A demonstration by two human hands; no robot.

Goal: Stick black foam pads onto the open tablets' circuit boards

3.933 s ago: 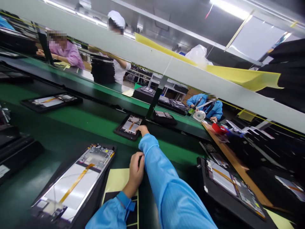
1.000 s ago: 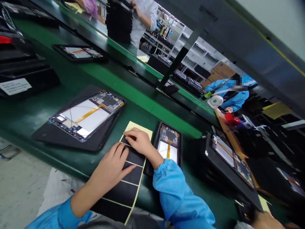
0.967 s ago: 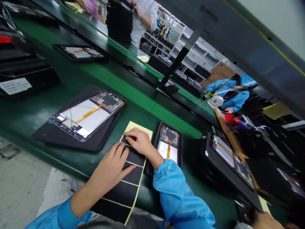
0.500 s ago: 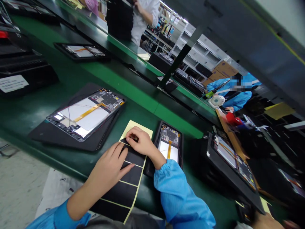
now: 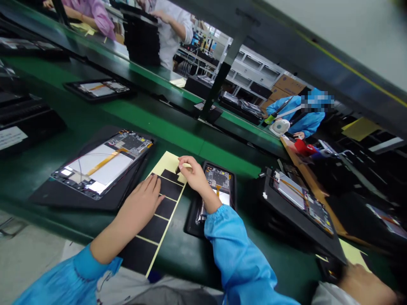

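Observation:
My left hand [image 5: 140, 205] lies flat and open on a strip of black adhesive pads [image 5: 155, 224], which sit on pale yellow backing paper. My right hand [image 5: 193, 173] pinches the far corner of that strip between thumb and fingers, and a small dark edge shows there. Just right of it, an opened tablet [image 5: 218, 180] lies in a black tray, its circuit board and orange ribbon cable exposed. To the left of my left hand, a larger opened tablet [image 5: 101, 165] rests on a black case.
Both hands work on a green conveyor bench [image 5: 178, 146]. Another opened tablet [image 5: 302, 203] sits to the right, with a co-worker's hand [image 5: 365, 288] at the lower right corner. Beyond the bench are a co-worker in blue [image 5: 299, 114] and a stack of black trays [image 5: 141, 38].
My right hand has moved from the strip's middle to its far corner. My left hand has slid farther along the strip. The whole view has shifted and tilted slightly.

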